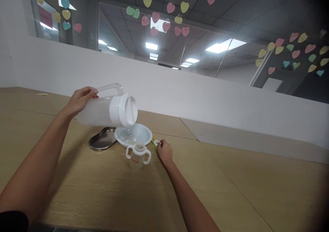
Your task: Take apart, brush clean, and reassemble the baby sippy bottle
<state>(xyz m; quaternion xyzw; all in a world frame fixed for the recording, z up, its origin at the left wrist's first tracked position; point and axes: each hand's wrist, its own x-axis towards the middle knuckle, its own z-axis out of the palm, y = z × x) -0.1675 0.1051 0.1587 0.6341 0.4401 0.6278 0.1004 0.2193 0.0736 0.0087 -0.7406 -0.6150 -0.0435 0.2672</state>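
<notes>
My left hand (83,100) is wrapped round the handle of a translucent pitcher (102,111) with a white lid. The pitcher is tipped almost onto its side, its lid end above a white bowl (146,135). Something clear shows in the bowl, though I cannot make out what it is. In front of the bowl a clear baby bottle (136,161) with two white handles stands upright, its top uncovered. Right of the bowl, my right hand (165,151) has its fingers closed at a small white ring-shaped piece (156,142). A thin green and yellow stick (154,143) lies beside the fingers.
A kidney-shaped metal tray (102,139) rests on the wooden table (102,190) left of the bowl. Behind the table runs a low white wall (167,91) below windows with heart-shaped notes. A small flat piece (42,94) lies at the far left.
</notes>
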